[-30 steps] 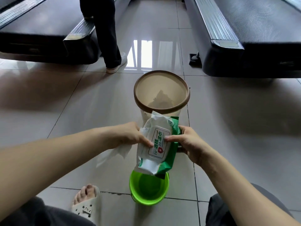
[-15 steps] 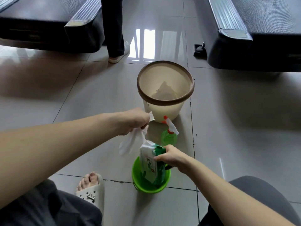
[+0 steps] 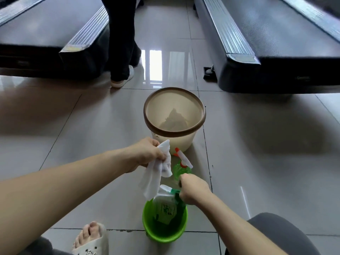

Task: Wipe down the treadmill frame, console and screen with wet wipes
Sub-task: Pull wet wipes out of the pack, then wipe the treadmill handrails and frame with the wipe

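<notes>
My left hand [image 3: 149, 153] grips a white wet wipe [image 3: 156, 173], which hangs down crumpled above the floor. My right hand [image 3: 193, 190] has its fingers curled on the top edge of the green-and-white wet wipes pack [image 3: 165, 205]. The pack stands upright inside a small green bucket [image 3: 147, 219]. Two black treadmill decks lie ahead, the left treadmill [image 3: 46, 43] and the right treadmill [image 3: 276, 52], each with a silver side rail. No console or screen is in view.
A beige waste bin [image 3: 156, 129] with a brown rim stands just beyond my hands, crumpled waste at its bottom. A green spray bottle [image 3: 181, 166] sits between bin and bucket. Another person's leg [image 3: 121, 43] stands by the left treadmill. My sandalled foot [image 3: 92, 238] is at bottom left.
The wipe has come free of the pack and my left hand has lifted it up and away. My right hand has lowered the pack into the green bucket.
</notes>
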